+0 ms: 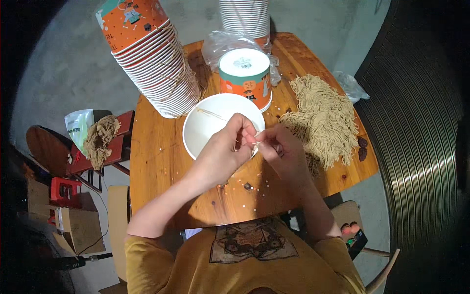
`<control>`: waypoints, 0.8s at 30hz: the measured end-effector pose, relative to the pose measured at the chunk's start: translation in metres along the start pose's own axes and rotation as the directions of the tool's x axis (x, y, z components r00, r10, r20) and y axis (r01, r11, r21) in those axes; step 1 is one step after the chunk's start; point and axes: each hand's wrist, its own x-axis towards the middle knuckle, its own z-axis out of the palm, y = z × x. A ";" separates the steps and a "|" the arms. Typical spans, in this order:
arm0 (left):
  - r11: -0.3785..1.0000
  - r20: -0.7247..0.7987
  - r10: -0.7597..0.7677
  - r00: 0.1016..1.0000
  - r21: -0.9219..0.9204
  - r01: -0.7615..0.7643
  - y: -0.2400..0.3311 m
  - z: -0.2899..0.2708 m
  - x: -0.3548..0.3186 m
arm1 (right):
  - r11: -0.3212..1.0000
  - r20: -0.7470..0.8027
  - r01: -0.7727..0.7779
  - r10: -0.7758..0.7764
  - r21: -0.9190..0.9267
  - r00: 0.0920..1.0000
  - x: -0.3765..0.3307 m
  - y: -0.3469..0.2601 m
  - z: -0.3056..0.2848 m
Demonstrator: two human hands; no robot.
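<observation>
At the near right rim of a white-lined paper bucket (200,132), my two hands meet with their fingertips pinched together. My left hand (223,147) and my right hand (284,152) are both closed on a thin tan cord (210,113). One stretch of it lies across the inside of the bucket; the rest is mostly hidden by my fingers. To the right of my right hand lies a big loose heap of tan cords (325,122). Behind the open bucket an orange and green bucket (245,83) stands upside down, its white base up.
A tall leaning stack of nested buckets (152,68), cords hanging down its side, stands at the table's left. Another stack (245,17) and clear plastic (220,49) are at the back. Two dark oval things (362,148) lie by the right edge of the wooden table (161,161).
</observation>
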 end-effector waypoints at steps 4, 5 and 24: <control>0.972 -0.066 0.151 0.986 0.191 -0.136 0.002 0.002 -0.003 | 0.987 0.042 0.029 -0.023 -0.158 0.999 -0.001 -0.009 -0.004; 0.972 -0.065 0.151 0.986 0.191 -0.137 0.002 0.002 -0.003 | 0.987 0.037 0.021 -0.015 -0.162 0.999 -0.001 -0.009 -0.003; 0.882 0.010 0.301 0.954 0.378 -0.283 -0.006 -0.005 -0.002 | 0.997 0.012 -0.052 0.053 -0.063 0.999 -0.002 -0.009 0.005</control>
